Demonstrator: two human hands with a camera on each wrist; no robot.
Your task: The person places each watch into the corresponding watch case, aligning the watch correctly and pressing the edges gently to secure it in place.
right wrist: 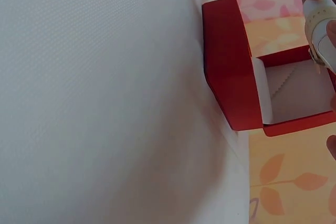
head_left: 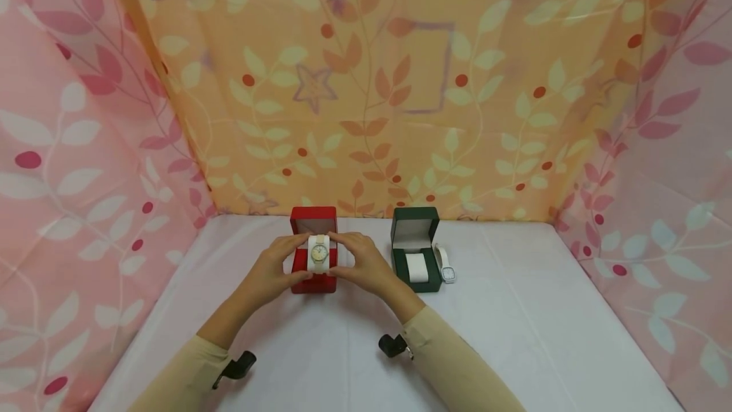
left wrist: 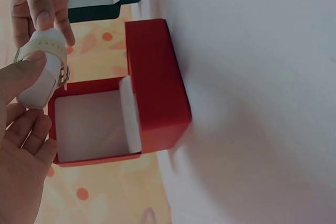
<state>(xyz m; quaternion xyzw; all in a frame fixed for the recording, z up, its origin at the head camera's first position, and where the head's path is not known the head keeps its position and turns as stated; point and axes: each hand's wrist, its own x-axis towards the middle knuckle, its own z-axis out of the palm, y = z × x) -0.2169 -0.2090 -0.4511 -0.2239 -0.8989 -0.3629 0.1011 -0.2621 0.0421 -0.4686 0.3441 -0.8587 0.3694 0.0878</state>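
Observation:
A watch (head_left: 319, 253) with a cream strap is wrapped around a white cushion (left wrist: 38, 90). My left hand (head_left: 274, 269) pinches one end of the cushion, and my right hand (head_left: 366, 266) pinches the other. Between them the cushion is held up over the open red box (left wrist: 160, 77), its dial towards the head view. In both wrist views the red box's pale interior shows bare. The strap's buckle side and part of the cushion appear at the edge of the right wrist view.
Right of the red box stands an open dark green box (head_left: 415, 215) with a white cushion (head_left: 417, 267) in it. A second watch (head_left: 448, 273), with a pale strap and squarish case, leans by its right side. Patterned cloth (head_left: 366, 81) hangs behind the white-covered table (head_left: 515, 348).

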